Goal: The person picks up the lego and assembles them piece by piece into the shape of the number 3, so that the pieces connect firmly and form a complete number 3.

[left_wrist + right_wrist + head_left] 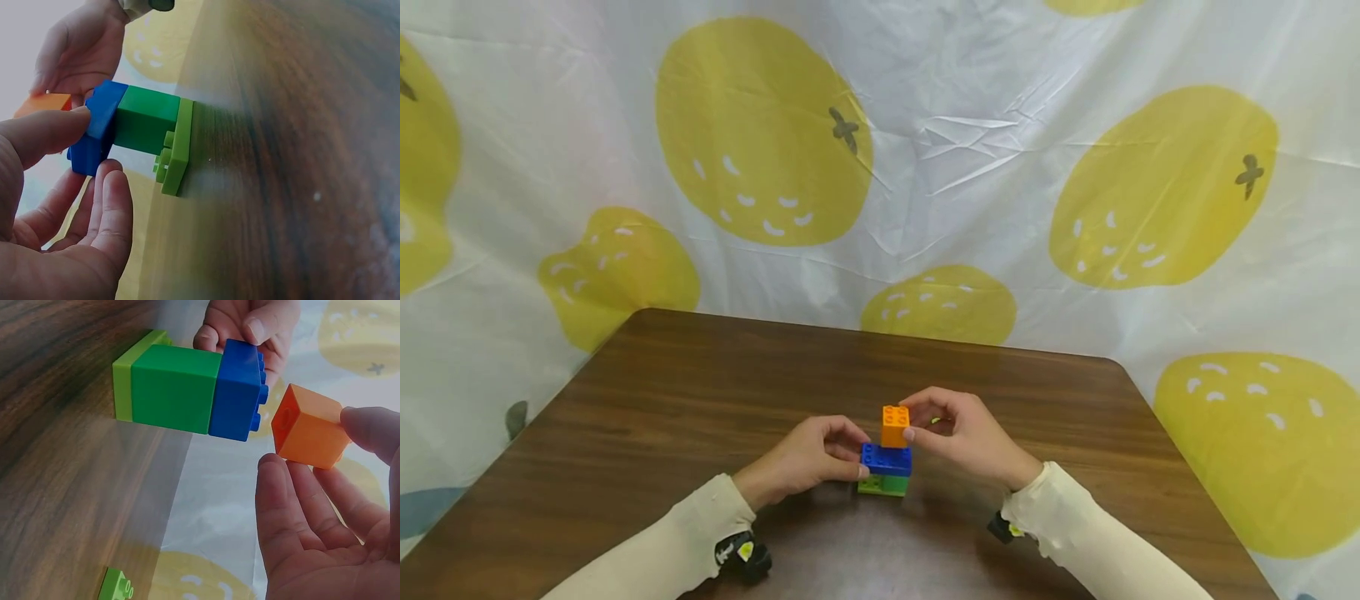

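A small toy-brick stack stands on the table: a light green flat brick [181,150] at the bottom, a green brick [174,387] on one end of it, and a blue brick [886,461] on top, studs up. My left hand [808,458] steadies the stack, thumb and fingers pinching the blue brick from the left. Between thumb and fingertips, my right hand [973,435] holds an orange brick [312,428]. Its hollow underside faces the blue studs, and the right wrist view shows a small gap between the two bricks.
Another light green brick [114,585] lies on the table beyond my right hand, mostly hidden by it in the head view. The brown wooden table [737,367] ends at the back against a white curtain [955,167] with yellow fruit shapes.
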`<state>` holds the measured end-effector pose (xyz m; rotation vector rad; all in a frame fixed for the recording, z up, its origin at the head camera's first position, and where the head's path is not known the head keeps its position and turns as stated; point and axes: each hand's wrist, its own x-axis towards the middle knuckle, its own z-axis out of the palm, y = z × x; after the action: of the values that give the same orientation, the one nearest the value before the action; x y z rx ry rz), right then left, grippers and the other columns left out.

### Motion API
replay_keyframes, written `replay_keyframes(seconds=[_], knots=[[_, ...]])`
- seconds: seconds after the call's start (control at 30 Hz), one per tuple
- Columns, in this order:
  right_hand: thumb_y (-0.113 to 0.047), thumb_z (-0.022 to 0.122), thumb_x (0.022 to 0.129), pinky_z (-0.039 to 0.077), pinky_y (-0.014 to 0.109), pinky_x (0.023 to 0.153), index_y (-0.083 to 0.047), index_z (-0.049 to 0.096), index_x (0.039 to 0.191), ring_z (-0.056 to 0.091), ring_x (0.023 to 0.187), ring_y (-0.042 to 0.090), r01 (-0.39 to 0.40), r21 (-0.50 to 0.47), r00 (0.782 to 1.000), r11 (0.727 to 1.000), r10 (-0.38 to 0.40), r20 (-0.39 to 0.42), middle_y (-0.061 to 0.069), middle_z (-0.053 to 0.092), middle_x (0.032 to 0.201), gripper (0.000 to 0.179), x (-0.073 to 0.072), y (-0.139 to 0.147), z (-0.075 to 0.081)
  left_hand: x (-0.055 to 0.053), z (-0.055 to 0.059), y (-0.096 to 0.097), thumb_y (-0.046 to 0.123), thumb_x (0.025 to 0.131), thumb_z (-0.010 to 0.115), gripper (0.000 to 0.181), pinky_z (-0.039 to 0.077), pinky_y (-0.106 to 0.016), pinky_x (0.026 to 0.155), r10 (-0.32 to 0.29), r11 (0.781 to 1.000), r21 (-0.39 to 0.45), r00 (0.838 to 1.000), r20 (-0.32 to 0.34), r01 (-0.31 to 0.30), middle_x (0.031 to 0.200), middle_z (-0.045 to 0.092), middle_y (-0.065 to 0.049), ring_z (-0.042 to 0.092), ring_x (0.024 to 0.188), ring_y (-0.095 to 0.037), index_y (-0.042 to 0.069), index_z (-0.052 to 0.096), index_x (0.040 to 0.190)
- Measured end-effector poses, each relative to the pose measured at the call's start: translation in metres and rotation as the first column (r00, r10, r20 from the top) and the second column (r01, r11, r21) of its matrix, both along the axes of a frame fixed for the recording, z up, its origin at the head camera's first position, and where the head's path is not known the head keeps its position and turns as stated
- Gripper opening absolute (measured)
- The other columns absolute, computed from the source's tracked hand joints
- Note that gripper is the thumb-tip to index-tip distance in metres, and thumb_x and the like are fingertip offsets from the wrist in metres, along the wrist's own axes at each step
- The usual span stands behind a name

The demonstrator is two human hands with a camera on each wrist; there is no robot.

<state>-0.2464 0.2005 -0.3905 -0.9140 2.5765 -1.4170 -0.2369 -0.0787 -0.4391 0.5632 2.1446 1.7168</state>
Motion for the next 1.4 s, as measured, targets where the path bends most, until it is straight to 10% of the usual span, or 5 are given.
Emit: replay_keyframes(seconds=[1.4], knots=[[-0.018,0.08,0.095,0.064,0.032,0.082,-0.013,0.072,0.125,0.075,0.093,0.016,-0.039,-0.02,0.999,0.999,0.038,-0.035,0.003,0.079,0.106,0.031,0.013,0.01,-0.015,0.001,0.0,0.0,0.011,0.087,0.087,0.039,0.062,-0.032,0.086,-0.005,1.0,0.022,1.0,0.006,0.005,0.115,0.073,-0.013,0.073,0.096,-0.018,0.0,0.068,0.119]])
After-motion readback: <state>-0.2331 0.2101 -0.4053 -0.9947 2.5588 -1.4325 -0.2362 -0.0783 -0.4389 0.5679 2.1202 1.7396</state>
